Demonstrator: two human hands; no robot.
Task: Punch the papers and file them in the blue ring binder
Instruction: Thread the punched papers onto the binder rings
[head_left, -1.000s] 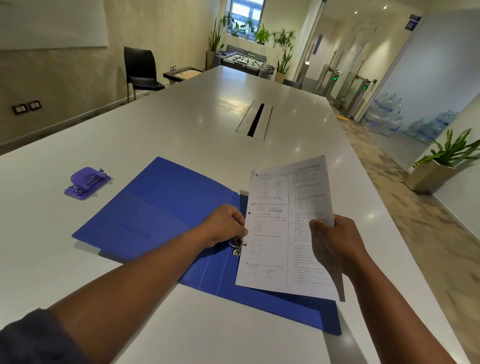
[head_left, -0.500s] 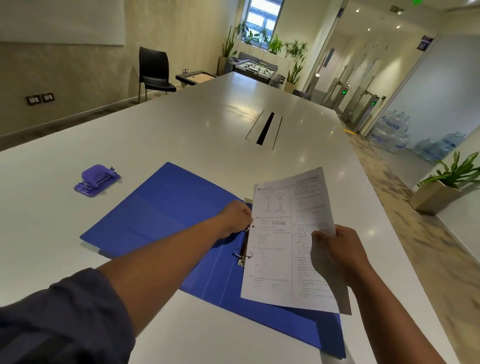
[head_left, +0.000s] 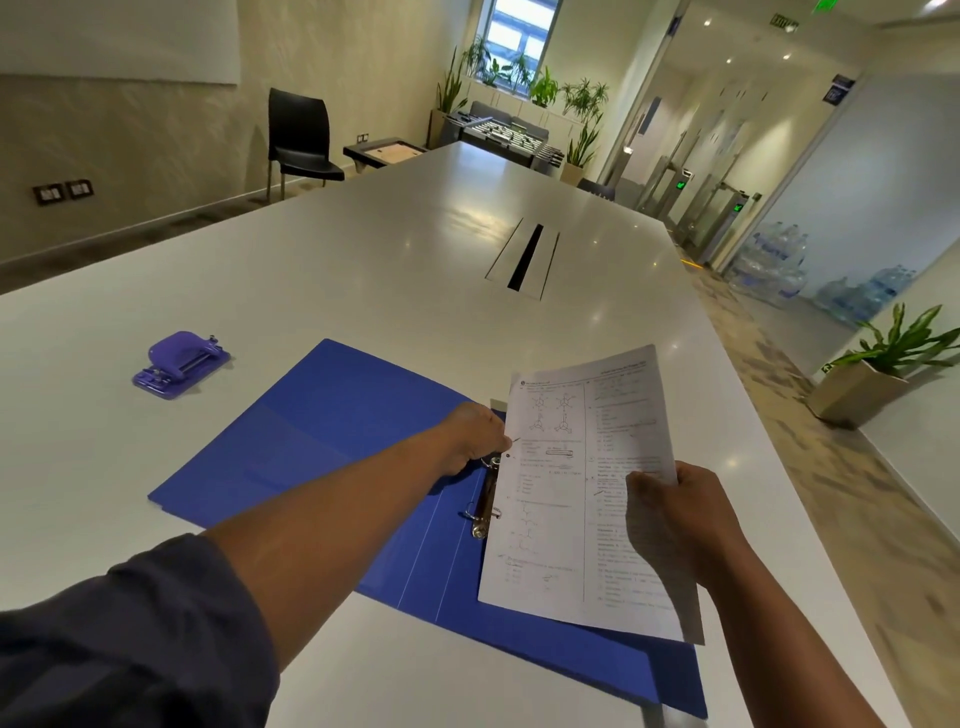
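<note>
The blue ring binder (head_left: 322, 447) lies open and flat on the white table (head_left: 363, 270). Its metal ring mechanism (head_left: 485, 501) runs down the spine, partly covered by paper. My left hand (head_left: 475, 436) is at the upper ring, fingers curled around it. My right hand (head_left: 670, 514) grips the printed papers (head_left: 566, 499) by their right edge, holding them slightly lifted over the binder's right half, with the left margin at the rings. A purple hole punch (head_left: 179, 364) sits on the table to the left, apart from both hands.
A cable slot (head_left: 524, 257) lies in the table's middle, farther away. The table's right edge drops to the floor, where a potted plant (head_left: 883, 364) stands. A black chair (head_left: 298, 140) stands at the far left wall.
My left hand moved from the lower ring up to the upper ring. The papers stay in my right hand, shifted slightly. The view has tilted a little.
</note>
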